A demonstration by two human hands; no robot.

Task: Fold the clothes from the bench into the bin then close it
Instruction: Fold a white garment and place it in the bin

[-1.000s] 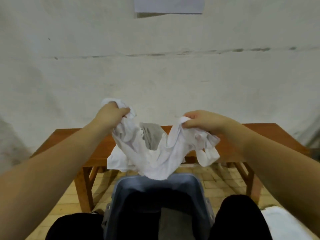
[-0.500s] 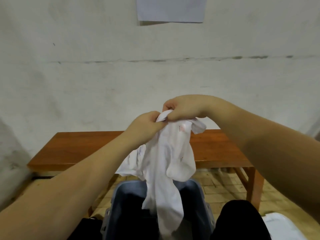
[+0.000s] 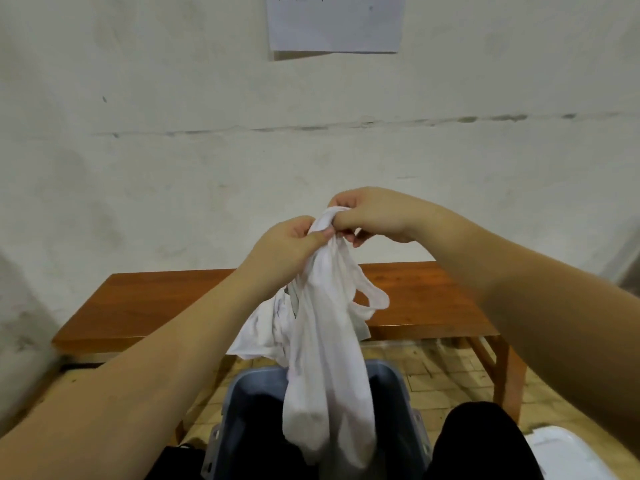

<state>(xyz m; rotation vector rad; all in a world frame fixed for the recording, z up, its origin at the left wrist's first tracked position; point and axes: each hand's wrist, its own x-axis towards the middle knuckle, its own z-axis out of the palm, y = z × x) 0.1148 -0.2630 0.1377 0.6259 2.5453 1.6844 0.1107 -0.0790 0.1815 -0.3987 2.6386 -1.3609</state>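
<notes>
Both hands, left [image 3: 289, 242] and right [image 3: 372, 216], pinch the top of the white garment [image 3: 325, 344] side by side, so it hangs long-axis down, its lower end over the open bin [image 3: 391, 375] before the worktop [image 3: 166, 299].

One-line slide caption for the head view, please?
Both hands, left and right, pinch a white cotton garment above the open grey plastic bin.
</notes>
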